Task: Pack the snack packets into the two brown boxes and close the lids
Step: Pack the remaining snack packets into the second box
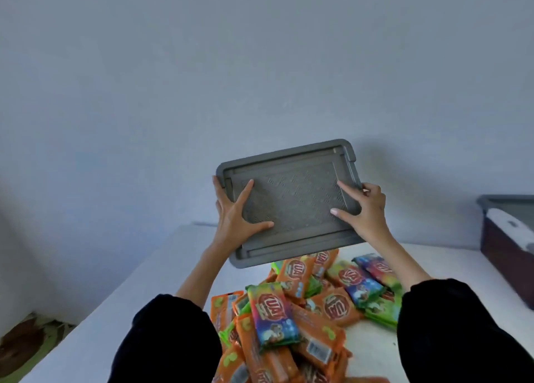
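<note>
Head view: the left hand (237, 212) and right hand (367, 212) gripped the grey lid (291, 197) by its short edges, raised. Below the lid lay the unpacked snack packets (303, 310). Right of the lid sat a brown box (508, 255). A loose grip could probably drop it, scattering packets off the table (144, 296).

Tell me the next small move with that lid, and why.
Probably set the lid aside on the bare table at left. Both the left hand and right hand hold it in the air over the packets, which all lie loose, unpacked, so the hands need freeing first. Only one box shows, at the right edge.
</note>
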Demonstrator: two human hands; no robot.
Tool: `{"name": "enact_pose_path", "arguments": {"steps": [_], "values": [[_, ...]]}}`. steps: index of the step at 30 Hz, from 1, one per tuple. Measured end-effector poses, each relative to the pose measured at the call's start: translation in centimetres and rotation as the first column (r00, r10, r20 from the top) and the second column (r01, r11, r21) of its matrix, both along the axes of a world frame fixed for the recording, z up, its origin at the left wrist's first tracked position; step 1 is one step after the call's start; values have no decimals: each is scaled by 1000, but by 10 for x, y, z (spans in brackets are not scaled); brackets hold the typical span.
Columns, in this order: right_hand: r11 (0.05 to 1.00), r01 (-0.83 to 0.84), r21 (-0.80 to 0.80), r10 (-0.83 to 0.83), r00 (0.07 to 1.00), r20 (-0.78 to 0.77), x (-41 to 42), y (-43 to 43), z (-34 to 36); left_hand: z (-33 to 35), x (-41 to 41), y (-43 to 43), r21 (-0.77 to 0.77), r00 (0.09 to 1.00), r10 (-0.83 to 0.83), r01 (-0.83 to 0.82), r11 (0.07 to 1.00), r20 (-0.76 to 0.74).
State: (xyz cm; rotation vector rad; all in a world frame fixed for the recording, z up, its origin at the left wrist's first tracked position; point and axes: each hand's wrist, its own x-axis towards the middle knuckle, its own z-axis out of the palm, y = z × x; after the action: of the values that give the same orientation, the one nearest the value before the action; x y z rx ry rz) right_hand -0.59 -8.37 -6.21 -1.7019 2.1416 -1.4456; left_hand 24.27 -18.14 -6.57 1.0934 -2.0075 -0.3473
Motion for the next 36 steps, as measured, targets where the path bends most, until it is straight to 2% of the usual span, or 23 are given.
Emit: {"name": "enact_pose_path", "arguments": {"steps": [5, 14, 19, 26, 31, 36], "values": [[983, 181, -6, -182, 983, -20, -60, 17, -7, 5, -78, -23, -114, 985, -166, 170, 979, 42], [930, 367, 31, -368, 929, 38, -123, 22, -52, -27, -172, -37, -173, 960, -273, 279, 945, 54], [898, 439, 17, -439, 895, 83, -147, 20, -64, -40, -211, -42, -199, 958, -284, 287, 937, 41], [890, 456, 30, -457, 888, 55, -159, 18, -89, -73, -227, -49, -216, 965, -257, 262, 941, 51], [884, 462, 79, -463, 886, -4, -152, 17, -100, -86, -221, -49, -225, 960, -230, 263, 938, 159], [857, 508, 83, -503, 861, -79, -145, 18, -97, -92, -214, -42, -212, 956, -228, 265, 941, 184]]}}
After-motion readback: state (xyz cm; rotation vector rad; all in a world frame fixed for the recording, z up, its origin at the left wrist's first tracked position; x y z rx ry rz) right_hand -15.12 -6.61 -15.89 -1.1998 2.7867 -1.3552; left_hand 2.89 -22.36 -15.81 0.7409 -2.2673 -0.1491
